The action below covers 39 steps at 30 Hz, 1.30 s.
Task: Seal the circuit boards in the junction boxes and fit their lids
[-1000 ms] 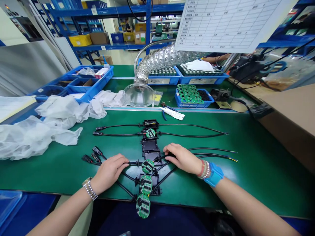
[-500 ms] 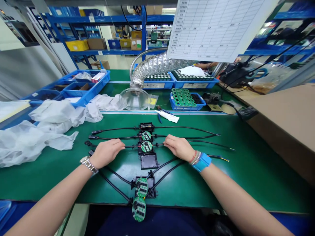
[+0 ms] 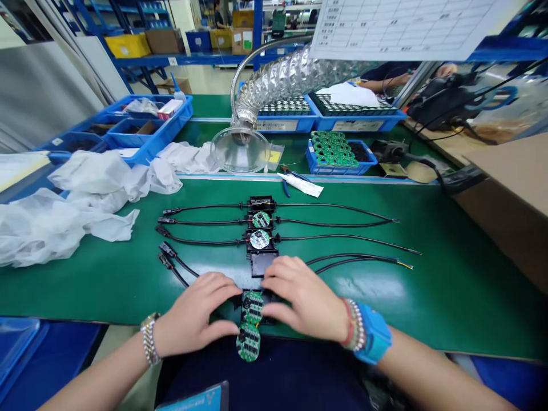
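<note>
Two round green circuit boards with black chips, an upper one [image 3: 252,307] and a lower one [image 3: 248,342], sit near the bench's front edge; the lower overhangs it. My left hand [image 3: 199,314] is at their left side, thumb and fingers apart. On the right, my right hand [image 3: 302,297] is open too, its thumb beside the upper board. Whether either hand touches the boards or their cables is unclear. A black case under the upper board is mostly covered. Beyond lie an open black case [image 3: 263,264] and cabled cases with a near board [image 3: 259,239] and a far board [image 3: 261,219].
A clear extraction hood [image 3: 240,151] on a foil duct hangs beyond the cases. Pliers and a white tube [image 3: 300,184] lie near a blue bin of green boards [image 3: 334,149]. White cloth-like sheets [image 3: 94,180] are left, a cardboard box [image 3: 505,194] right. Another person's arm shows behind.
Both hands have left the cable of the nearer board in the row and come toward me, to the two boards at the front edge. The fingers have spread. The camera view has tilted down.
</note>
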Available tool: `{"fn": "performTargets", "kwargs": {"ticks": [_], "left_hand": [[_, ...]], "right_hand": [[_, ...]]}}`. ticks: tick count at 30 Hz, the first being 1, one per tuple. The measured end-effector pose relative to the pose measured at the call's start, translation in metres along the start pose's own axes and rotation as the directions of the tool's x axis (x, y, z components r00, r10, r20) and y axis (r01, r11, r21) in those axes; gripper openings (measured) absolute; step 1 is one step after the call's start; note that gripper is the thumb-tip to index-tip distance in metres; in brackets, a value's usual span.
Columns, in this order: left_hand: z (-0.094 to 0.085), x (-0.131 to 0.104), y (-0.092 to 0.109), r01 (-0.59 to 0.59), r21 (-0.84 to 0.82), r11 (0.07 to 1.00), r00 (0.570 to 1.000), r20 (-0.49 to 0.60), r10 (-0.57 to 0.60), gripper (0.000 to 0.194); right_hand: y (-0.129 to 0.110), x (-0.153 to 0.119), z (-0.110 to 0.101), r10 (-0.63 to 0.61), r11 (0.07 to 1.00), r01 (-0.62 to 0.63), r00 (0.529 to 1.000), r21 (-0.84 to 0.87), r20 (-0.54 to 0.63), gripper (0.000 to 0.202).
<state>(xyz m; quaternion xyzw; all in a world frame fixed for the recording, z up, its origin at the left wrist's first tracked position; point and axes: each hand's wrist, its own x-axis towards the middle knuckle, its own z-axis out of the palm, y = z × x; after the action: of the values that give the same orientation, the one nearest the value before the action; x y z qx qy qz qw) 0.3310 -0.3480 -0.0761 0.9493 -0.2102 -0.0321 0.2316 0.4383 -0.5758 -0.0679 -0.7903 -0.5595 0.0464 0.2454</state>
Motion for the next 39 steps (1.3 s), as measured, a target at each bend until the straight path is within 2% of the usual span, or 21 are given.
{"fn": "performTargets", "kwargs": {"ticks": [2, 4, 6, 10, 16, 19, 22, 24, 26, 28, 29, 33, 39], "left_hand": [[0.017, -0.005, 0.007, 0.051, -0.026, 0.998, 0.998, -0.047, -0.052, 0.06], [0.031, -0.004, 0.006, 0.078, -0.02, 0.997, 0.993, -0.09, -0.08, 0.061], [0.038, -0.001, 0.004, 0.073, -0.004, 0.997, 0.992, -0.106, -0.073, 0.058], [0.039, 0.003, 0.001, 0.042, 0.014, 0.999, 0.994, -0.103, -0.04, 0.06], [0.04, 0.001, 0.004, 0.055, 0.011, 0.998, 0.99, -0.128, -0.053, 0.058], [0.036, -0.002, 0.001, 0.063, -0.033, 0.997, 0.986, -0.152, -0.067, 0.056], [0.025, -0.005, -0.005, 0.08, -0.072, 0.994, 0.98, -0.174, -0.092, 0.042], [0.015, -0.006, -0.011, 0.072, -0.036, 0.997, 0.981, -0.177, -0.077, 0.03], [0.005, -0.004, -0.015, 0.032, 0.055, 0.998, 0.979, -0.204, -0.021, 0.021], [-0.003, 0.001, -0.019, -0.013, 0.164, 0.986, 0.966, -0.254, 0.055, 0.019], [-0.006, 0.004, -0.02, -0.031, 0.215, 0.976, 0.958, -0.272, 0.09, 0.019], [-0.009, 0.015, -0.025, -0.073, 0.361, 0.93, 0.957, -0.236, 0.167, 0.023], [0.008, 0.021, -0.049, -0.035, 0.405, 0.914, 0.964, -0.227, 0.137, 0.024]], "right_hand": [[-0.015, 0.004, 0.013, 0.039, 0.999, -0.039, 0.999, -0.007, 0.029, 0.046], [-0.019, 0.006, 0.025, 0.055, 0.998, -0.054, 0.998, -0.037, 0.031, 0.048], [-0.016, 0.006, 0.034, 0.0, 0.999, 0.001, 1.0, -0.046, 0.012, 0.04], [-0.01, -0.001, 0.043, -0.161, 0.986, 0.157, 0.984, -0.049, -0.08, 0.028], [-0.012, -0.003, 0.055, -0.321, 0.939, 0.29, 0.932, -0.184, -0.169, 0.016], [-0.01, -0.003, 0.048, -0.331, 0.929, 0.287, 0.927, -0.234, -0.176, 0.023], [-0.001, -0.008, 0.028, -0.214, 0.965, 0.183, 0.964, -0.186, -0.16, 0.048], [0.009, -0.015, 0.011, -0.11, 0.989, 0.095, 0.984, -0.109, -0.139, 0.056], [0.022, -0.023, -0.004, -0.051, 0.998, 0.048, 0.99, -0.03, -0.133, 0.045], [0.036, -0.029, -0.014, -0.057, 0.998, 0.059, 0.987, 0.008, -0.152, 0.023], [0.043, -0.032, -0.016, -0.073, 0.997, 0.074, 0.984, -0.004, -0.16, 0.019], [0.066, -0.03, -0.012, -0.128, 0.975, 0.107, 0.987, -0.194, -0.096, 0.028], [0.082, -0.019, 0.0, -0.156, 0.93, 0.129, 0.986, -0.344, -0.052, 0.029]]}}
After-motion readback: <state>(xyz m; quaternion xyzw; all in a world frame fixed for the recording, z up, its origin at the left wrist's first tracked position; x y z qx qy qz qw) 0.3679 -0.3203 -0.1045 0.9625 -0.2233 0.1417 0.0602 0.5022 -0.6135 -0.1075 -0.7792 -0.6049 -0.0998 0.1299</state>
